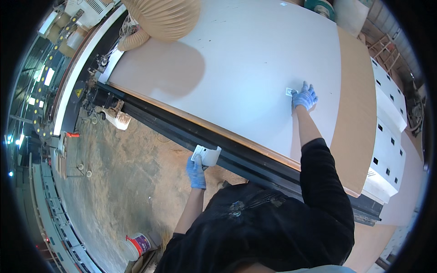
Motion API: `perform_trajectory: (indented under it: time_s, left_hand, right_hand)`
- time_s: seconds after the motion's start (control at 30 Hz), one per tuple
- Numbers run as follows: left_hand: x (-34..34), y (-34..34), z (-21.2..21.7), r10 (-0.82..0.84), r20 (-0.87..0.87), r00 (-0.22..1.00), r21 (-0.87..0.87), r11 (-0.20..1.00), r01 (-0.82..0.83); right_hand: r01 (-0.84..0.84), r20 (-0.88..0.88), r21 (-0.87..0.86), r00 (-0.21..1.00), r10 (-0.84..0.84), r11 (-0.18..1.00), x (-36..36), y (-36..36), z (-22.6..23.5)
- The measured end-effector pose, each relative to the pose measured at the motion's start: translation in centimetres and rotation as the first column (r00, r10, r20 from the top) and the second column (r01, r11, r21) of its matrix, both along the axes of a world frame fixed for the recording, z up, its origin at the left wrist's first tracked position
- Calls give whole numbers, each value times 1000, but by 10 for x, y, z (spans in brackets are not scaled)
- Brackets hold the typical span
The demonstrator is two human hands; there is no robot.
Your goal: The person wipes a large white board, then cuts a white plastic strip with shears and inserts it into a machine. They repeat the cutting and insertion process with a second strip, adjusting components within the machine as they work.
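Observation:
My right hand (305,96), in a blue and white work glove, reaches out over a large pale board (241,68). Its fingers are spread, and the thumb lies by a small white printed label (289,92) on the board's surface. Low on the left, off the board's near edge, my gloved left hand (196,174) is closed round a curled white strip of labels (208,156). The thumb presses on the strip's left part, while its right end bends upward. The fingers behind the strip are partly hidden.
A ribbed tan hose (164,18) hangs over the board's far left. Dark machine rails (182,132) run along its near edge. White slotted housings (387,109) stand at the right. A bucket (139,245) sits on the dusty floor (118,182).

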State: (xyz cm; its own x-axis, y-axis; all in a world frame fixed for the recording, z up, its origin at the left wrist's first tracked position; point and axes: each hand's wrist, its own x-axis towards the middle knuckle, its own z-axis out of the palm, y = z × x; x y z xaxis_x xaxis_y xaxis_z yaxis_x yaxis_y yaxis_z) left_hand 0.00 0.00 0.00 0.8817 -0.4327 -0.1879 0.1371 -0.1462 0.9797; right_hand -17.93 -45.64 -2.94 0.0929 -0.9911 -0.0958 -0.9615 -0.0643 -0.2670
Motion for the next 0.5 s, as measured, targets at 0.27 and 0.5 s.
perform_trajectory:
  time_s: [0.27, 0.5]
  left_hand:
    - [12, -85, 23, -223, 327, 919, 101, 975, 200]
    - [-21, -184, 34, -566, 453, 689, 414, 818, 399]
  right_hand:
    - [-666, 523, 229, 700, 487, 710, 15, 82, 20]
    - [-697, 866, 32, 377, 328, 716, 2, 133, 60]
